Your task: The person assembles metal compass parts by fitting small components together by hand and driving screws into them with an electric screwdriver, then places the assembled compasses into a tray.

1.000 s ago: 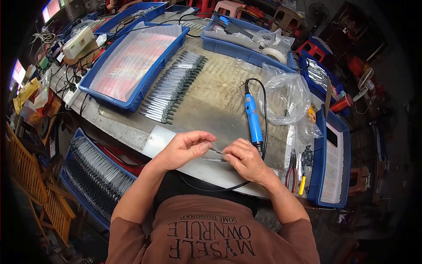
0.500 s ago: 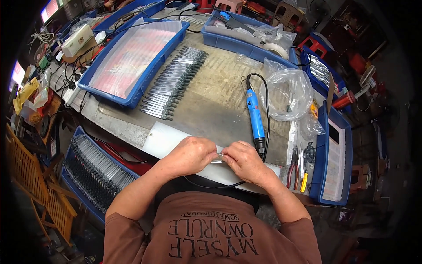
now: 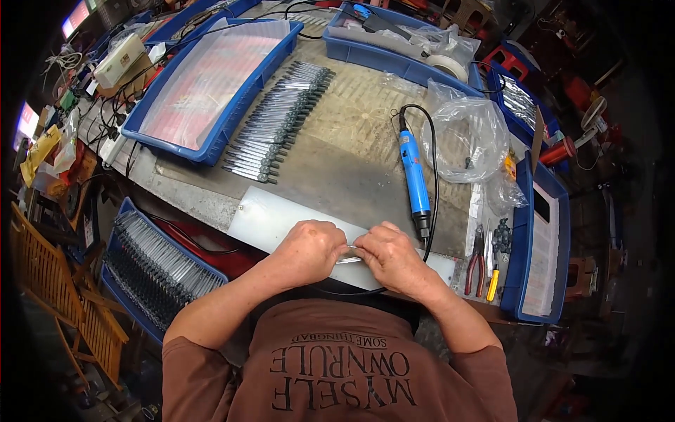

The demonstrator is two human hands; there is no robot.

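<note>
Both fists meet over a white plastic board (image 3: 261,219) at the table's near edge. My left hand (image 3: 313,247) is closed, with its thumb and fingers pinching one end of a thin, shiny metal piece (image 3: 349,259). On the piece's other end, my right hand (image 3: 391,259) is likewise closed. Fingers cover most of this piece, so its exact kind cannot be made out. Beyond my right hand lies a blue electric screwdriver (image 3: 413,172) with a black cord. A long row of slim metal rods with dark ends (image 3: 271,133) is laid out past my left hand.
Left of the row stands a blue tray with plastic-covered sheets (image 3: 214,141). Another blue tray (image 3: 116,278), full of similar rods, sits low at left. Pliers (image 3: 477,264), a yellow-handled screwdriver (image 3: 493,283), a clear plastic bag (image 3: 467,137) and a blue bin (image 3: 517,281) are at right.
The whole view has shifted slightly. Both hands keep nearly the same grip on the shiny metal piece, over the same part of the board.
</note>
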